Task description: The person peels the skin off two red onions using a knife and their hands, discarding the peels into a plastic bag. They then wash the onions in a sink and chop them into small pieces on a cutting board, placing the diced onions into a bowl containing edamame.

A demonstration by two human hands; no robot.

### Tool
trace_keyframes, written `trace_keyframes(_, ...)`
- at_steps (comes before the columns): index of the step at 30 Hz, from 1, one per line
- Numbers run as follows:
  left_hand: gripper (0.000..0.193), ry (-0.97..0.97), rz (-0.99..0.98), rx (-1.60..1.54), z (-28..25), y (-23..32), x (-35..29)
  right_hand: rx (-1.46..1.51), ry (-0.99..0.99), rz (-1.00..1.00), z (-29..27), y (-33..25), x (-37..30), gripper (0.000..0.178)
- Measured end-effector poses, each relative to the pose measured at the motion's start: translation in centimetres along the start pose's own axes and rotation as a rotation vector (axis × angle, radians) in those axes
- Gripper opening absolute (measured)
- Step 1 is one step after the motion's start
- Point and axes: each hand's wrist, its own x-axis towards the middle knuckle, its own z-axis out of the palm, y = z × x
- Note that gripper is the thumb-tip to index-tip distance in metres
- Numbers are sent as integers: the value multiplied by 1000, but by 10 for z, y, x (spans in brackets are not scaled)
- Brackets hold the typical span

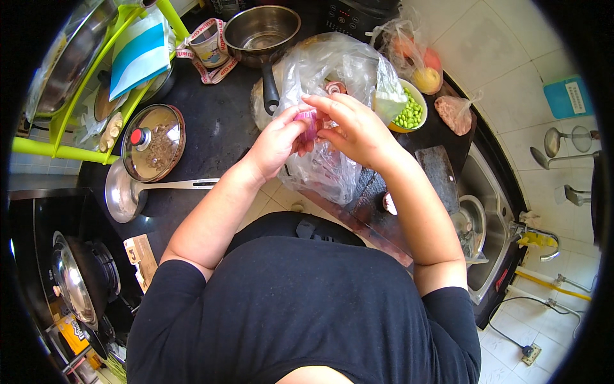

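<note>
While left hand (pixel 276 141) pinches purple piece (pixel 309 126) | right hand (pixel 359 130) at its right – grip unclear

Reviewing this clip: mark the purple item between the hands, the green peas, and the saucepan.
Purple item (pixel 309 126): head view, on its exposed purple surface.
Green peas (pixel 409 116): head view, on the middle of the visible heap.
Saucepan (pixel 261 24): head view, on its bare inner wall.

The left hand (pixel 272 146) and right hand (pixel 363 134) hold a purple onion (pixel 309 127) between their fingers (pixel 334 107), over a plastic bag (pixel 332 180). Right of the fingers stands a bowl (pixel 399 129) of green peas (pixel 410 115); beyond them sits a steel pot (pixel 263 41), and well to their left a lidded pan (pixel 161 121) and a ladle (pixel 121 193).
</note>
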Motion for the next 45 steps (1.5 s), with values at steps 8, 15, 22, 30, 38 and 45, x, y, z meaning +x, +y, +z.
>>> trace_keyframes(8,25,-54,-91,6,3,2,-2,-38,-23,-45,0,4,-3,56)
trace_keyframes(15,30,-30,-109,-386,-15,1,-3,93,195,128,1,3,-16,43)
trace_keyframes(22,30,2,10,-299,2,3,-15,-165,252,381,11,10,-25,17)
trace_keyframes(30,35,45,170,-13,63,-25,-11,7,351,418,-9,8,-72,29)
trace_keyframes(38,59,-366,242,608,212,-102,8,1140,703,916,-67,-18,-264,51)
trace_keyframes(45,40,-549,-74,487,289,-162,18,612,1068,1627,-107,64,-535,34)
